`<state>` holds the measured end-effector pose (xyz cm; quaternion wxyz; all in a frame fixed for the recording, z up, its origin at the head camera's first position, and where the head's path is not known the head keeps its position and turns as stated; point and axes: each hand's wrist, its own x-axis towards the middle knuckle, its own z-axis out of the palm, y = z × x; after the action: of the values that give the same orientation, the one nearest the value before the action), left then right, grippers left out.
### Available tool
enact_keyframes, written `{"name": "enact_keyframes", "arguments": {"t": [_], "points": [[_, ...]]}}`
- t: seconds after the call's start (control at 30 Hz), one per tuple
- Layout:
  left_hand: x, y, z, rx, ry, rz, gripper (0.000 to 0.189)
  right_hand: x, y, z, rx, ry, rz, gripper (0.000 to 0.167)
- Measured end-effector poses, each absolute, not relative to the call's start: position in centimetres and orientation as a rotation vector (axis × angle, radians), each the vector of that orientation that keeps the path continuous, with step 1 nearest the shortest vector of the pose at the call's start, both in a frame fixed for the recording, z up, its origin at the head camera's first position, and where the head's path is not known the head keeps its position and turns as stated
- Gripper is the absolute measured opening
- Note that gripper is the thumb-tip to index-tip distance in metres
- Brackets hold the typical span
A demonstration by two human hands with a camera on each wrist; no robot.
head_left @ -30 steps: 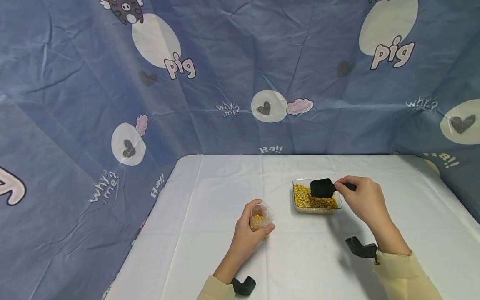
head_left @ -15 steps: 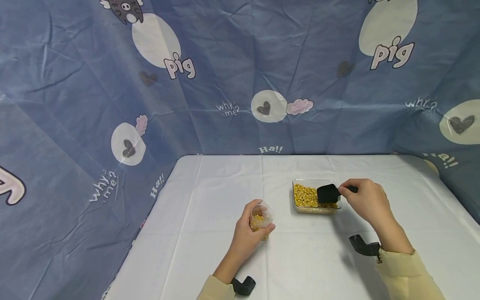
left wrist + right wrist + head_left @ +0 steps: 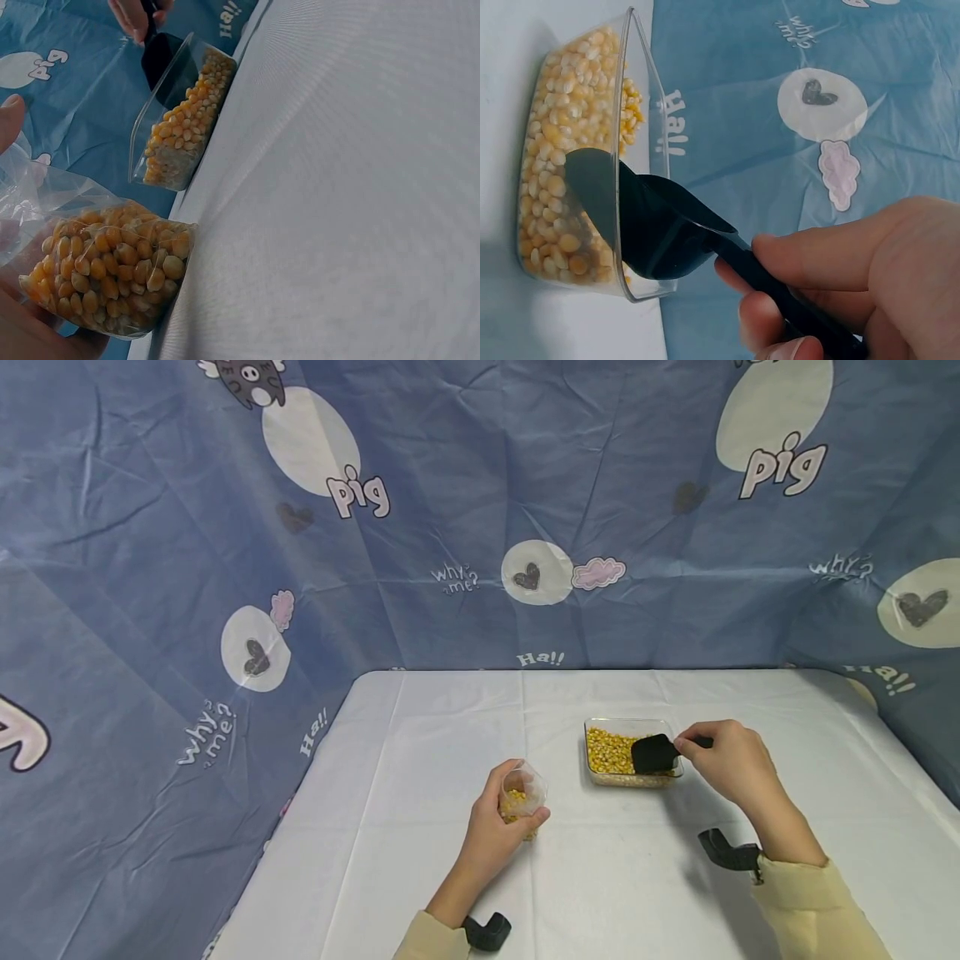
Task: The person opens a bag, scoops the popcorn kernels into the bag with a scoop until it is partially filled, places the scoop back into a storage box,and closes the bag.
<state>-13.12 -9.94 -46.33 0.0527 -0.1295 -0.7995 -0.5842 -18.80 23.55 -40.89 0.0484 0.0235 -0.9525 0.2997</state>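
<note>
My left hand [image 3: 491, 827] holds a clear plastic bag [image 3: 112, 266], its mouth spread and corn kernels filling the lower part. In the left wrist view the bag's bottom appears to stand on the white cloth. To the right is a clear rectangular container [image 3: 630, 781] holding yellow corn kernels [image 3: 609, 752]. My right hand [image 3: 738, 764] grips the handle of a black scoop [image 3: 664, 232] between thumb and fingers. The scoop's blade dips inside the container, its front edge against the kernels on the right side. How many kernels lie in the scoop cannot be seen.
A white cloth [image 3: 420, 735] covers the table. Blue printed fabric [image 3: 435, 502] hangs behind it and along the left. Dark wrist mounts [image 3: 727, 852] stick out from both sleeves.
From above the kernels, the scoop has moved right and down into the container, the right hand shifting slightly with it. The left hand and bag have stayed in place.
</note>
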Motion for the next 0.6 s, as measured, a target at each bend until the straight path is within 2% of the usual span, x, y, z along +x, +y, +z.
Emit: {"name": "enact_keyframes", "arguments": {"t": [0.6], "points": [[-13.4, -9.9, -47.1, -0.374, -2.43, -1.798, 0.073, -19.8, 23.3, -43.0, 0.061, -2.94, 1.123, 0.03]]}}
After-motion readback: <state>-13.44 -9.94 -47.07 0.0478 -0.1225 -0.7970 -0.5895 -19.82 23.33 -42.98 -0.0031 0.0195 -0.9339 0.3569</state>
